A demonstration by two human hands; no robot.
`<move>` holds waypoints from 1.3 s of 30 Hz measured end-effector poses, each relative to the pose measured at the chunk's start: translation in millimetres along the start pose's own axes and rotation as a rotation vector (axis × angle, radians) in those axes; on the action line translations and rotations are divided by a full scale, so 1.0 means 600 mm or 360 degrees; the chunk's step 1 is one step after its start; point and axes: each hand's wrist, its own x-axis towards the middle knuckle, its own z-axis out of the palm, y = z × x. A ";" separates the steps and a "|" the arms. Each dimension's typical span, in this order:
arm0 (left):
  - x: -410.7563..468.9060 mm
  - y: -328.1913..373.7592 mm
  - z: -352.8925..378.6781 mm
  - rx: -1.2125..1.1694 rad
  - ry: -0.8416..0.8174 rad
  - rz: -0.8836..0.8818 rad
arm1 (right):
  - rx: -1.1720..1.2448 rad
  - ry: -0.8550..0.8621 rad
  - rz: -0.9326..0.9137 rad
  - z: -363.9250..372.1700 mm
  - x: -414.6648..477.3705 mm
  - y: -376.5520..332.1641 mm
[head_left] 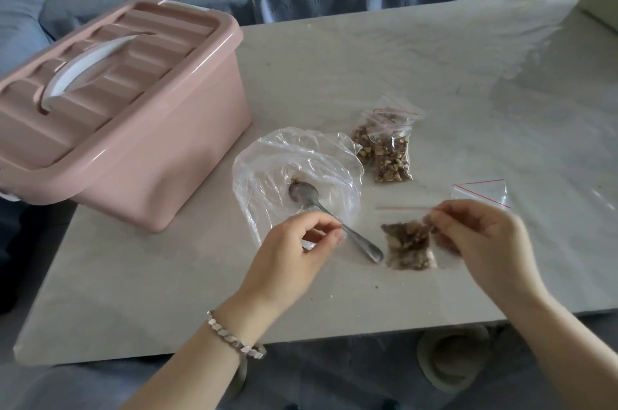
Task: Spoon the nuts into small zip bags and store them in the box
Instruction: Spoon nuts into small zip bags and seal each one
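Pinching the top corner of a small zip bag (409, 247), your right hand (481, 235) holds it just above the table (451, 58); the bag has nuts in its lower half, its red-striped seal runs leftward from your fingertips, and motion blur hides whether the seal is closed. Your left hand (297, 245) is loosely curled with its fingertips at the middle of the spoon (334, 215) handle, though you cannot tell from this view whether they actually grip it. The spoon's bowl lies inside the large clear plastic bag (301, 155), which looks almost emptied, with a few crumbs beside the bowl. Two filled zip bags (389, 152) lie overlapping just behind that bag, and an empty zip bag (481, 192) lies flat beyond your right hand. To your left the pink box (160, 175) stands on the table's corner with its lid (140, 41) on. A silver bracelet (234, 339) sits on your left wrist.
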 end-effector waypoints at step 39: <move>-0.027 -0.006 -0.003 -0.0016 0.0021 0.0064 | -0.0308 -0.0555 -0.0431 0.075 -0.007 -0.032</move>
